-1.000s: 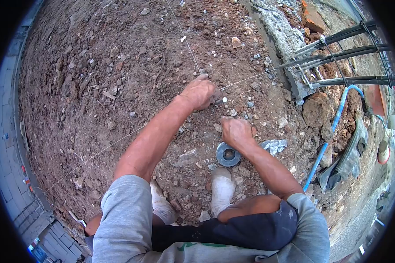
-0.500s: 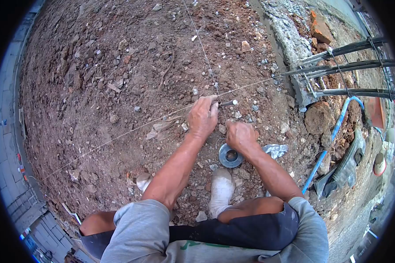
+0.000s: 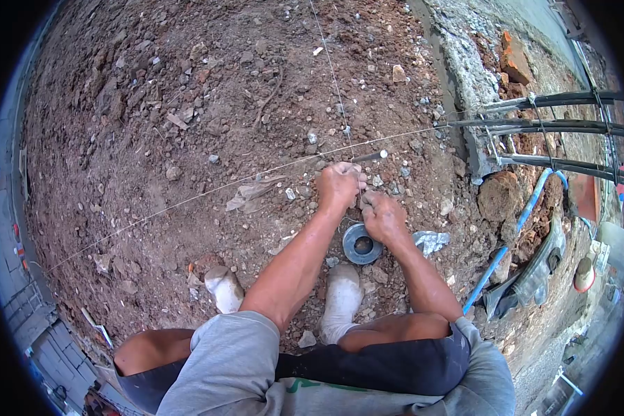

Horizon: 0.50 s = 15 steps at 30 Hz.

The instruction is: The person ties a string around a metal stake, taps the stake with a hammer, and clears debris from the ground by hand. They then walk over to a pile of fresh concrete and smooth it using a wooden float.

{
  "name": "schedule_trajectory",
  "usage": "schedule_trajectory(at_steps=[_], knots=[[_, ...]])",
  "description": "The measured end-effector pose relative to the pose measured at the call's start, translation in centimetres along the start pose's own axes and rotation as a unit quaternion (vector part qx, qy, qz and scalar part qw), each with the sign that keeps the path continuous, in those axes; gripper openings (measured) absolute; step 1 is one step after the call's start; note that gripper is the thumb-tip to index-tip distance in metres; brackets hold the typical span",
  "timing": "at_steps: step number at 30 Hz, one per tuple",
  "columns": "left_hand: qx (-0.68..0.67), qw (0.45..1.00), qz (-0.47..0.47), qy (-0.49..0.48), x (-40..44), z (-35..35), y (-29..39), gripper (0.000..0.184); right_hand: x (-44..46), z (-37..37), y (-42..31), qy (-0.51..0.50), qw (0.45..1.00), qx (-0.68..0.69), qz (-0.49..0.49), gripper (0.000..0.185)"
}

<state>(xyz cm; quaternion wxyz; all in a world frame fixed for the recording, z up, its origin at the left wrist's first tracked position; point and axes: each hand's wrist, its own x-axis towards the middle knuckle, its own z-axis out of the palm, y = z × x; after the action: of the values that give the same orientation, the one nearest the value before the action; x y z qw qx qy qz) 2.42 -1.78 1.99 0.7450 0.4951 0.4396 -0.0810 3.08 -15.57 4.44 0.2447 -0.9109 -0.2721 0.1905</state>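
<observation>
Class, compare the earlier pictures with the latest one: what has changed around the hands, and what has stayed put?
The left hand has drawn back toward the body, from the dark peg to close beside the right hand; more of the peg shows. The right hand stays near the grey roll, which lies on the ground as before.

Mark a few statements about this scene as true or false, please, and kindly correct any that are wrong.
1. The left hand and right hand are close together. True.
2. The ring is gripped in the left hand. False: it lies on the ground.
3. In the picture, two strings cross just beyond the left hand. True.
4. The sleeves are bright red. False: the sleeves are grey.
5. The blue pipe lies to the right of the right hand. True.
</observation>
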Motion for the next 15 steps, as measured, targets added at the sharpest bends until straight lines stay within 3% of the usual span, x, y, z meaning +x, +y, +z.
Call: schedule_trajectory(at_steps=[9, 15], knots=[[-0.196, 0.977, -0.058, -0.063, 0.2, -0.6, -0.4, 0.024, 0.1, -0.9, -0.9, -0.049, 0.989, 0.122, 0.066, 0.010], [-0.380, 0.911, -0.137, -0.082, 1.6, -0.1, -1.7, 0.018, -0.3, -0.8, -1.5, -0.061, 0.987, 0.124, 0.078, 0.012]])
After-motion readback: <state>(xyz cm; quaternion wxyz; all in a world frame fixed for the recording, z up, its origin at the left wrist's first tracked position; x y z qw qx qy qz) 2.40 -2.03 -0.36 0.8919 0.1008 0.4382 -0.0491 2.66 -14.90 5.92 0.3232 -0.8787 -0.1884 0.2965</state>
